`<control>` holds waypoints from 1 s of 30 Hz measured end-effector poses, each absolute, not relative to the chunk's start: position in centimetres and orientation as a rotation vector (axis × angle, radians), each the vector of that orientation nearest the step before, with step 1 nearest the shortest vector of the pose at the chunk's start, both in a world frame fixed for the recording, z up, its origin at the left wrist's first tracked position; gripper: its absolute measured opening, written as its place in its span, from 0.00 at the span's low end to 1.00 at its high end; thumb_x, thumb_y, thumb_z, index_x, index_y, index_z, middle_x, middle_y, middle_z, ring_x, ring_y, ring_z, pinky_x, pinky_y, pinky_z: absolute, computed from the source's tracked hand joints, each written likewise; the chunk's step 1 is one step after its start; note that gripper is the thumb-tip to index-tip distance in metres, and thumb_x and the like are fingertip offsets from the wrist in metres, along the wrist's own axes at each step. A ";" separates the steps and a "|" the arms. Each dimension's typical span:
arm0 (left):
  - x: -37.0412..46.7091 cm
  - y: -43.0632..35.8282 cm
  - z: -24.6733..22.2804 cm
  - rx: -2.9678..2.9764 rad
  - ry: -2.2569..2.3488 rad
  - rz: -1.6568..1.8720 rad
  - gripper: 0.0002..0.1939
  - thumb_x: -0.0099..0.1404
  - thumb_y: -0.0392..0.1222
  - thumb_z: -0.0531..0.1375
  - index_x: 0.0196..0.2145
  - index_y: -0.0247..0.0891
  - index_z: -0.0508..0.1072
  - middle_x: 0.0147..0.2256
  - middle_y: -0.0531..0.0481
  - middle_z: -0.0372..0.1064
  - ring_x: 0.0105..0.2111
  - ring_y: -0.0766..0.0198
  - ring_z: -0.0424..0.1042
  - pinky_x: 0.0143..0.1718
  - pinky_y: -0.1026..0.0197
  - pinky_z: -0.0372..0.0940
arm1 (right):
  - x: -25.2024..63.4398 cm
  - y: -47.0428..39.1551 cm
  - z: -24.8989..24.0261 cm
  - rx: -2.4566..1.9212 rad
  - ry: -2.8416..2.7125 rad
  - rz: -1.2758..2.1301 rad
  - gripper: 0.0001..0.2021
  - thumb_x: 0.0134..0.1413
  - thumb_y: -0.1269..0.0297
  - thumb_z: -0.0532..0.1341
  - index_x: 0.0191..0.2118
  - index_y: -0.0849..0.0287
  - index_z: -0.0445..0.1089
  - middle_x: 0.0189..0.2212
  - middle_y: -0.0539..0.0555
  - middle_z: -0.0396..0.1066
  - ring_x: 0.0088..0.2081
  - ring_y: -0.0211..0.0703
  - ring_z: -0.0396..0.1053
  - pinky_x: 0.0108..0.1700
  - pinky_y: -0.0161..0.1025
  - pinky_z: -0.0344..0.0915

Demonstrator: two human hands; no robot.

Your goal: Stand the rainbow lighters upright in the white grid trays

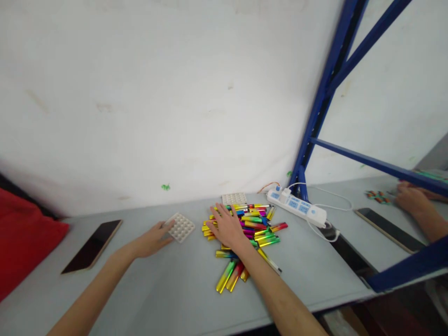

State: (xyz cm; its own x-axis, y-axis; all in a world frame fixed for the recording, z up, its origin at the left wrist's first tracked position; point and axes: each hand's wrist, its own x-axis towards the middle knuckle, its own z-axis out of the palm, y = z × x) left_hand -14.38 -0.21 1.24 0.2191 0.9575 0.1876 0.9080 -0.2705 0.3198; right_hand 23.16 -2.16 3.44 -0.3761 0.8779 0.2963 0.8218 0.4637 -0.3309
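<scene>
Dozens of shiny metallic sticks (255,225), loose pile on the table (157,298): nearest ones fan out below the right grip (227,227), bulk lies under it and to its right. Right grip: fingers spread wide, palm down on the pile; nothing visibly grasped, under the palm can't tell. Sticks should be light, stiff, slick, apt to slide; best pinched mid-length, one at a time. Left grip (152,239), well left of the pile: nearly closed, thumb and fingers at the left corner of a small white tray (182,227); can't tell whether the tray is lifted. Gridded, cells or bumps unclear. Looks very light, maybe a bit bendy; an edge hold suits it. Left of that grip, a dark-screened phone (93,247). Farther, beyond the right grip, a second white tray (234,199) by the wall (210,102); right of that, a power strip (297,205). Far right of both grips, another person's hand (416,205).
</scene>
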 end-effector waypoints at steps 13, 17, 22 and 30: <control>-5.3 10.3 -2.0 2.405 1.598 0.626 0.29 0.83 0.59 0.59 0.69 0.41 0.85 0.48 0.39 0.86 0.51 0.42 0.85 0.62 0.45 0.78 | 24.2 -1.6 3.2 -1.571 -2.283 0.103 0.28 0.90 0.44 0.60 0.79 0.55 0.76 0.78 0.65 0.78 0.80 0.62 0.72 0.87 0.68 0.56; -4.2 11.1 -2.4 2.395 1.546 0.717 0.29 0.82 0.61 0.62 0.69 0.44 0.86 0.46 0.41 0.86 0.49 0.42 0.85 0.60 0.47 0.77 | 24.8 -1.4 3.0 -1.546 -2.265 0.059 0.23 0.91 0.48 0.60 0.76 0.53 0.78 0.76 0.63 0.80 0.78 0.57 0.75 0.87 0.64 0.58; -4.1 10.6 -2.6 2.386 1.553 0.771 0.27 0.82 0.60 0.64 0.67 0.44 0.87 0.47 0.40 0.87 0.50 0.42 0.85 0.62 0.47 0.76 | 28.2 1.6 5.6 -1.804 -2.016 -0.075 0.20 0.92 0.59 0.56 0.72 0.58 0.81 0.69 0.67 0.84 0.71 0.57 0.80 0.78 0.54 0.69; -3.5 9.9 -1.7 2.385 1.595 0.786 0.20 0.82 0.56 0.66 0.60 0.42 0.89 0.43 0.42 0.85 0.48 0.44 0.85 0.59 0.49 0.77 | 31.3 9.0 7.5 -2.326 -1.915 0.200 0.14 0.87 0.64 0.66 0.63 0.65 0.86 0.60 0.70 0.87 0.64 0.59 0.85 0.66 0.49 0.80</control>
State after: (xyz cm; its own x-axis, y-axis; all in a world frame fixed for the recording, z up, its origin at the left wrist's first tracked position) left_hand -3.52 9.90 -1.74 0.2905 0.8977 0.3313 0.8096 -0.4152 0.4149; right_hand 31.29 8.96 7.47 0.1899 0.9815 -0.0248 0.9653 -0.1913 -0.1775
